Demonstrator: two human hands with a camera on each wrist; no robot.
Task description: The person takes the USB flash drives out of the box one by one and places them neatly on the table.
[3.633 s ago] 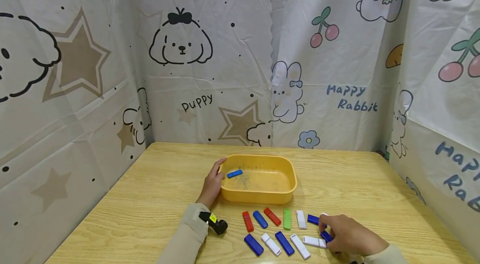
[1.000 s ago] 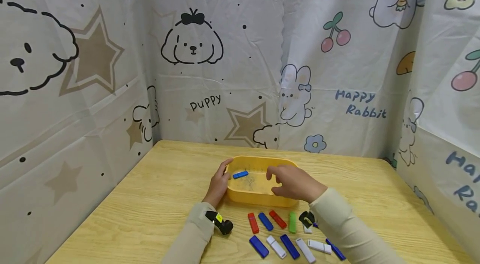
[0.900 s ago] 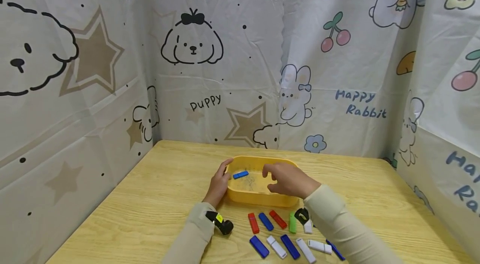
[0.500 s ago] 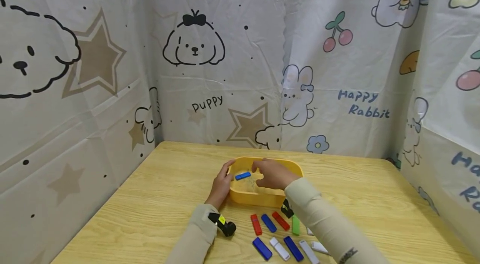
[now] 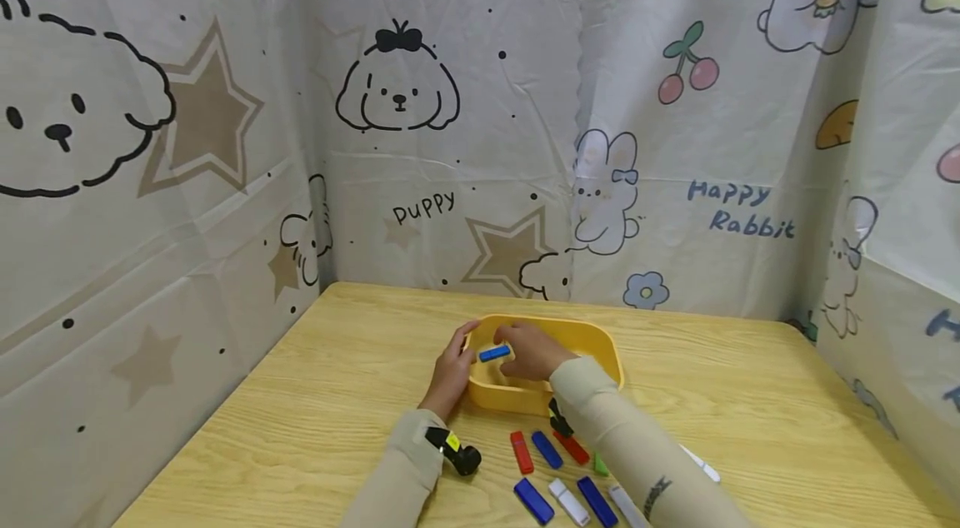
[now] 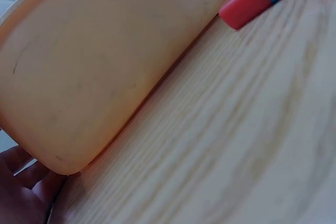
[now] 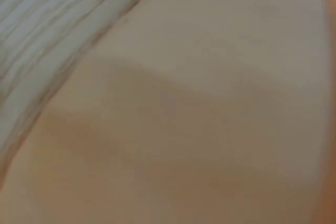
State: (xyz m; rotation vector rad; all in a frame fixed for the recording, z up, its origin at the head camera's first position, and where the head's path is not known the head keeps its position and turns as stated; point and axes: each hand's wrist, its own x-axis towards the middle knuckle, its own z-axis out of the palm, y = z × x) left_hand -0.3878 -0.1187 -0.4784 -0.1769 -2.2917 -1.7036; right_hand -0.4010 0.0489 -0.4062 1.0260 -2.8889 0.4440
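A yellow plastic tub (image 5: 525,401) stands on the table with one blue USB stick (image 5: 492,354) inside, at its left end. My left hand (image 5: 452,370) grips the tub's left side; in the left wrist view its fingers (image 6: 31,174) lie against the bottom corner. Reaching over the front rim, my right hand (image 5: 534,351) has index finger and thumb spread on either side of the blue stick, fingertips right at its end. The right wrist view is filled by the tub's blurred wall (image 7: 210,108), and the right hand's fingers are out of that view.
In front of the tub lie a red stick (image 5: 522,452), blue sticks (image 5: 533,501) and a white stick (image 5: 568,502) in two rows. My right forearm covers part of them; another white stick (image 5: 700,463) shows beyond it. Printed curtains (image 5: 450,161) surround the table's back and sides.
My right hand has left the sticks at the right, entered the tub and moved left to the blue stick there. My left hand has stayed at the tub's side.
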